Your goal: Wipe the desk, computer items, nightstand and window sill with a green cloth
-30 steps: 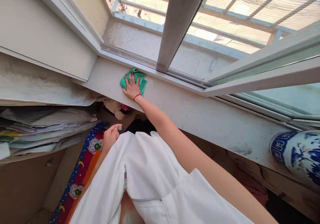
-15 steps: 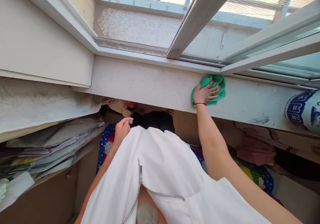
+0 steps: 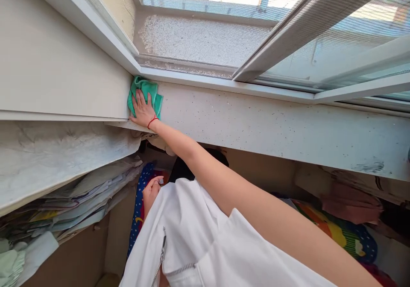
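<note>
My right hand (image 3: 142, 110) presses flat on a green cloth (image 3: 144, 92) at the far left end of the speckled white windowsill (image 3: 256, 124), right in the corner by the white side wall (image 3: 57, 69). A red string circles that wrist. My left hand (image 3: 150, 191) hangs low beside my white zip garment (image 3: 198, 240), fingers curled, with something small and pale at the fingertips that I cannot make out.
A sliding window frame with mesh screen (image 3: 205, 39) runs along the back of the sill. Shelves at left hold stacked papers and folded fabric (image 3: 73, 197). Below the sill lie colourful patterned cloths (image 3: 339, 231) and brown boards.
My right hand slid the green cloth along the sill from the right of the middle back to the left corner. The blue-and-white vase has left the view.
</note>
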